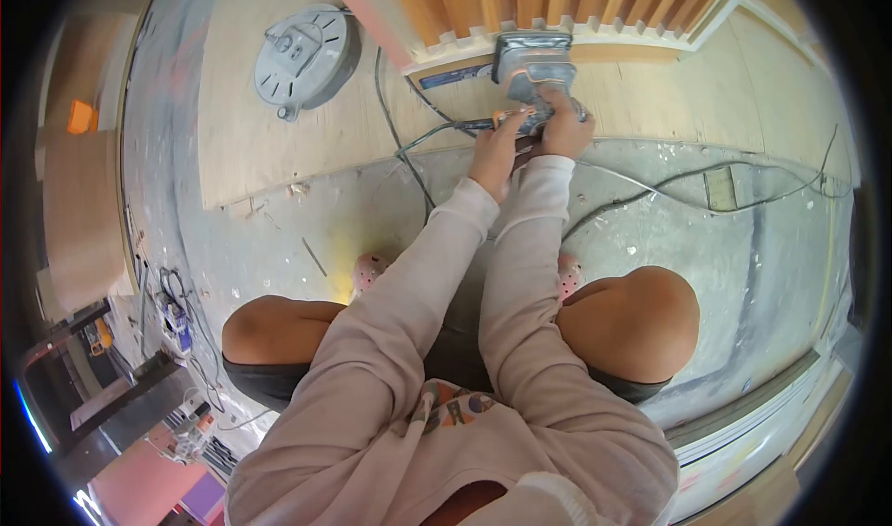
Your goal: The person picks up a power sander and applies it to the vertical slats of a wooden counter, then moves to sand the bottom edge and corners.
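A grey, dusty electric sander [537, 69] is at the lower edge of a slatted wooden panel [557, 1], its flat pad end toward the slats. My right hand [567, 128] is closed around the rear of its body. Beside it, my left hand [499, 159] is closed at the sander's back end, where the cable and a small orange part show by the fingers. Both palms are turned from view. Left of the sander, a blue label strip [455, 77] lies along the panel's bottom edge.
A round grey cable reel [304, 57] sits on a plywood sheet [251, 145] at the upper left. Black cables [641, 191] loop across the paint-spotted concrete floor [688, 284]. Tools and cords [177, 317] lie at left, near an orange object [82, 116].
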Demonstrator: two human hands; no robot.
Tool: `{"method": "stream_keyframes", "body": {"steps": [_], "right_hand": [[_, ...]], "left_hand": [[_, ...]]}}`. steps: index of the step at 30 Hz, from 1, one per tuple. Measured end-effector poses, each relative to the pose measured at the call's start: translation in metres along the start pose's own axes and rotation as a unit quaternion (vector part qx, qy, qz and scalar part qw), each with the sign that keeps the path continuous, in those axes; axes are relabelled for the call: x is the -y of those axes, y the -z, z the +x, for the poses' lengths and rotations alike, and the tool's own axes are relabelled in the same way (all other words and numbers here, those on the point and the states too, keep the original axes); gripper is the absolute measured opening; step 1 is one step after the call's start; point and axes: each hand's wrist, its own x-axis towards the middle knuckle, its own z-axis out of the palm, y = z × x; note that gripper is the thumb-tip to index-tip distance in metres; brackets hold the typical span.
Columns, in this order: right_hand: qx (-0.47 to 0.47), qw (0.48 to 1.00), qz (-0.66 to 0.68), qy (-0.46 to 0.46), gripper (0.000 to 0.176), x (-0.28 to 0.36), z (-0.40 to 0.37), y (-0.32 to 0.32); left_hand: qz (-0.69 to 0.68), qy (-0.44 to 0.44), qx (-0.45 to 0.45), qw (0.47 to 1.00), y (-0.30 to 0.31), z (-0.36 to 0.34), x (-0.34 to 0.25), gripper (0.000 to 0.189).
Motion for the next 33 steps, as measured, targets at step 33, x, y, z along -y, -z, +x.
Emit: {"method": "stream_keyframes", "body": {"steps": [33], "right_hand": [[0.053,0.982,-0.137,0.119,0.069,-0.091,-0.13,-0.052]], "left_hand": [[-0.015,-0.148,-0.216,0.965,0.118,-0.013,-0.047,0.03]]}}
